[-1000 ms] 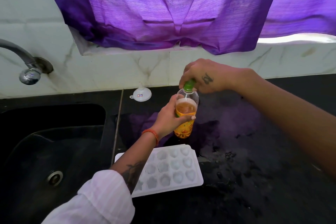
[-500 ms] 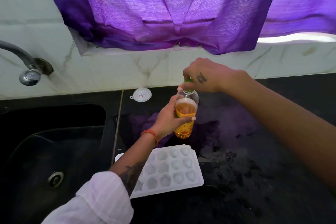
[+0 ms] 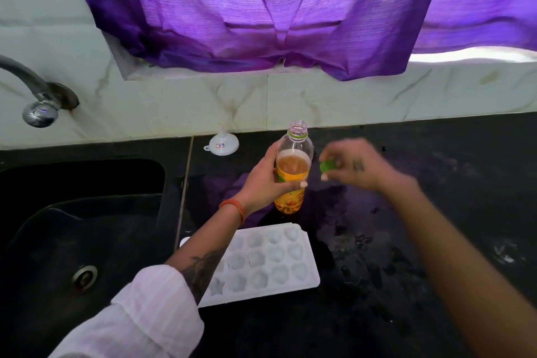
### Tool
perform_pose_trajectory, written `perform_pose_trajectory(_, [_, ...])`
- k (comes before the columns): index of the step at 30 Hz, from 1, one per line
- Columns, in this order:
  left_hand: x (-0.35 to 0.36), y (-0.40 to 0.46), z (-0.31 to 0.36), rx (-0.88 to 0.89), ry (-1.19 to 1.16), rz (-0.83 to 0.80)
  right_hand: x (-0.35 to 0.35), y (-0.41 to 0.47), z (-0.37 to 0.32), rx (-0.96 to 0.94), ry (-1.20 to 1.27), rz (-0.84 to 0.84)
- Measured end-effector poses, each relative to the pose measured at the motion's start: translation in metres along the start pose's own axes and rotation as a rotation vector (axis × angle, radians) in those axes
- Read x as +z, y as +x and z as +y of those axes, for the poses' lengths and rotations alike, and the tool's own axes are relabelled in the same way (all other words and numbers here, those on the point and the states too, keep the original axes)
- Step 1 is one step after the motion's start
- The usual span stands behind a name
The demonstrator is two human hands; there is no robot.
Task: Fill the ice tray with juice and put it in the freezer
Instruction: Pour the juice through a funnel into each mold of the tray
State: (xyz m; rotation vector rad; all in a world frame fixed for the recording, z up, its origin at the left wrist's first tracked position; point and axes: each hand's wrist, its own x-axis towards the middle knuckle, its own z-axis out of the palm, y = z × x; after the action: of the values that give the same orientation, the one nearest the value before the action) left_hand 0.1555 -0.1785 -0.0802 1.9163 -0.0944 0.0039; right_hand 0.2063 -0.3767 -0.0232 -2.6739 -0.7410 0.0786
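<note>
Off comes the cap [image 3: 328, 166]: half a second ago the right hand [image 3: 356, 164] sat curled over the bottle's neck, and now it has swung away to the right, blurred with motion, pinching the green cap between thumb and fingertips, clear of the bottle [image 3: 292, 171]. That leaves the mouth bare, with only the green ring left below the threads. The left hand [image 3: 263, 183] has not shifted; it wraps the bottle's middle from the left, thumb across the front of the label, holding it upright with its base on the counter [image 3: 436, 241] or just above it, which the picture does not settle. Juice stands roughly two thirds up the bottle, with a pale line of foam at its surface. Nearer the person, just in front of the bottle, the ice tray [image 3: 308, 276] lies flat on the counter with its moulds dry and whitish; the left forearm crosses over its left end. A small white funnel [image 3: 221, 144] sits against the back wall, to the left of the bottle and well apart from the tray. To the far left are the dark sink [image 3: 87, 212] and the tap [image 3: 35, 96], and a purple curtain [image 3: 261, 9] hangs above. With the bottle open, pouring can likely begin; the cap probably wants setting down first, and nothing has gone into the tray yet, so filling and the freezer are still ahead.
</note>
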Motion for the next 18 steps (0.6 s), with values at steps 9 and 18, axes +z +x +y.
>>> perform_pose_trajectory(9, [-0.010, -0.019, -0.019, -0.145, 0.067, -0.018, 0.118, -0.045, 0.016, 0.257, 0.040, -0.078])
perform_pose_trajectory(18, [-0.068, -0.031, -0.062, -0.222, 0.270, 0.143, 0.060, -0.065, -0.042, 0.255, 0.250, 0.394])
